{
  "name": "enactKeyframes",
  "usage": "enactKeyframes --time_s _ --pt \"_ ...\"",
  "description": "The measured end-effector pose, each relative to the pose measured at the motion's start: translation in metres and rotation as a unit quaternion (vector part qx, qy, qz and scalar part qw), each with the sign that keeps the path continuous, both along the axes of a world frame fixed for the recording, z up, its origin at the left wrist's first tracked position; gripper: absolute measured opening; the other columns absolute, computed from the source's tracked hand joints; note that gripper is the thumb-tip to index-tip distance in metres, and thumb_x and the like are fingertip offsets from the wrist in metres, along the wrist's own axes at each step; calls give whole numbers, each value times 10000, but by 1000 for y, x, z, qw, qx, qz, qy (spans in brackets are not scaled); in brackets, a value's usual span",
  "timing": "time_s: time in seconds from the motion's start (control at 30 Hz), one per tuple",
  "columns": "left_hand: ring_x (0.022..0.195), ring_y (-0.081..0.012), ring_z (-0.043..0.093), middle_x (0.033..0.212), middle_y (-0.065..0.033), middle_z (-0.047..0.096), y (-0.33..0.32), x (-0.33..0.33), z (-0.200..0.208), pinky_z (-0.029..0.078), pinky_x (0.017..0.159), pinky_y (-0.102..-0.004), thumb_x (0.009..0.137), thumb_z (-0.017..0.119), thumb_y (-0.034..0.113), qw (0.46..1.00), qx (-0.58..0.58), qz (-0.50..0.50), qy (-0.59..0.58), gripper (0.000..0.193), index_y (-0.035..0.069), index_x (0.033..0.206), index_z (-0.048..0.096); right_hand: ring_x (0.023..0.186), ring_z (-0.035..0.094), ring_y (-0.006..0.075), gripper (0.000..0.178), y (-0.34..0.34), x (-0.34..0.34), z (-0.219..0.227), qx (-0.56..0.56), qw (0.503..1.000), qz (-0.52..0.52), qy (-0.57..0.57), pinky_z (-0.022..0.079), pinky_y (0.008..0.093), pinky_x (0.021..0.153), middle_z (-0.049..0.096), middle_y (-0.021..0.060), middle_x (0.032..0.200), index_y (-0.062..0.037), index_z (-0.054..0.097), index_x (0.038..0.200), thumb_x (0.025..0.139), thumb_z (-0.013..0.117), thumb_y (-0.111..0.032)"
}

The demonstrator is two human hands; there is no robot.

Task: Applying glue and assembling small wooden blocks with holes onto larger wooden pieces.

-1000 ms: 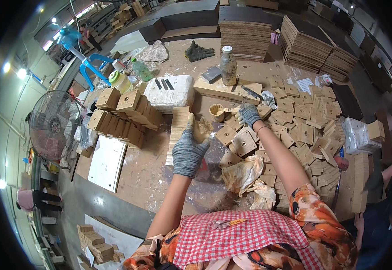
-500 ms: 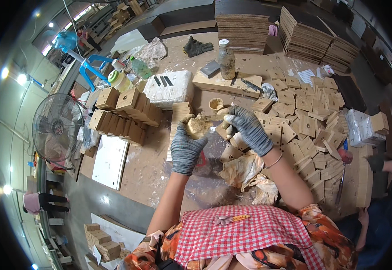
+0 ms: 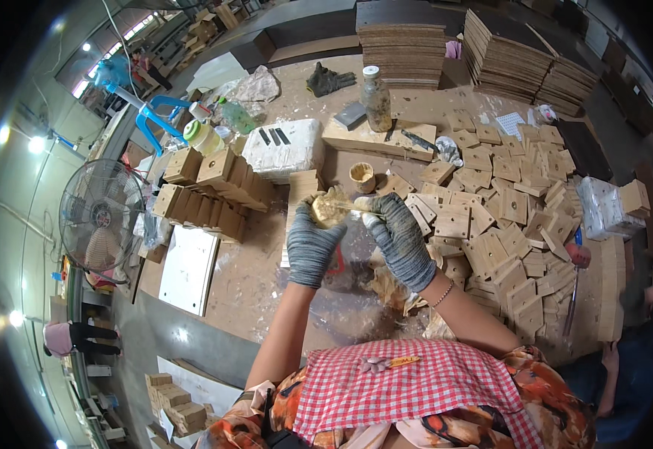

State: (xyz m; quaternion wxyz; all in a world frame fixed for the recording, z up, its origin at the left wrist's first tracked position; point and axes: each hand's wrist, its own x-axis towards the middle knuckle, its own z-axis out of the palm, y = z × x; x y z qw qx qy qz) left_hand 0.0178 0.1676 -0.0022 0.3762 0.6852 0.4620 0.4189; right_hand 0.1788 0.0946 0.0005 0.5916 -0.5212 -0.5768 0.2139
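My left hand (image 3: 313, 251), in a grey knit glove, is closed around a yellowish, putty-smeared lump (image 3: 329, 209); its exact kind is unclear. My right hand (image 3: 401, 243), gloved the same way, grips a thin spatula-like tool (image 3: 362, 209). The tool's tip reaches the lump's right side. Just beyond my hands stands a small cup (image 3: 362, 178) with yellowish paste on its rim. Beneath and beside my right hand lies a stained, crumpled cloth (image 3: 390, 288), partly hidden.
Loose wooden blocks with holes (image 3: 512, 206) spread across the right side. Stacked blocks (image 3: 207, 213) and a white panel (image 3: 189, 269) are at left. Farther back are a white wrapped bundle (image 3: 285, 150), a jar (image 3: 376, 101) and a dark glove (image 3: 330, 78). A fan (image 3: 102, 217) stands far left.
My right hand has come down and left, away from beside the cup, bringing the thin tool to the lump. My left hand has stayed nearly in place, holding the lump.
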Motion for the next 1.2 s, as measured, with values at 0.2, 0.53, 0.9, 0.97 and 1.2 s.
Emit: enactKeyframes --time_s 0.2,0.53,0.9,0.97,1.2 --pt "959 -194 656 1086 -139 669 0 -4 9 527 869 -312 774 756 67 1000 -11 16 -4 536 -1 1259 536 919 642 228 205 -3 -6 -2 -59 992 -49 -100 512 328 850 652 133 989 -5 662 1093 950 632 -149" --pt "994 -169 641 1100 -98 672 -10 -1 6 522 894 -302 798 750 36 999 -32 -12 -26 514 21 1264 534 888 629 287 205 0 -3 -8 21 997 -44 -66 511 377 830 645 152 966 6 651 1051 938 633 -164" --pt "998 -176 643 1131 -110 662 -8 -2 2 525 892 -301 818 712 10 999 -28 -11 24 492 19 1276 531 890 587 316 185 -20 9 3 62 991 -58 -107 486 403 809 602 142 928 -13 650 1028 916 661 -161" --pt "1002 -179 642 1129 -113 663 -8 -3 4 521 898 -304 821 712 19 999 -29 -10 12 481 14 1269 537 876 591 302 169 -28 12 2 26 993 -51 -105 489 394 793 606 137 906 -14 659 1008 907 672 -149" --pt "1002 -178 644 1130 -110 666 -14 3 7 522 900 -303 806 701 -16 998 -51 -25 -4 494 8 1271 534 886 598 289 175 -29 14 7 54 990 -72 -111 492 389 790 612 136 924 -8 660 1020 899 675 -134"
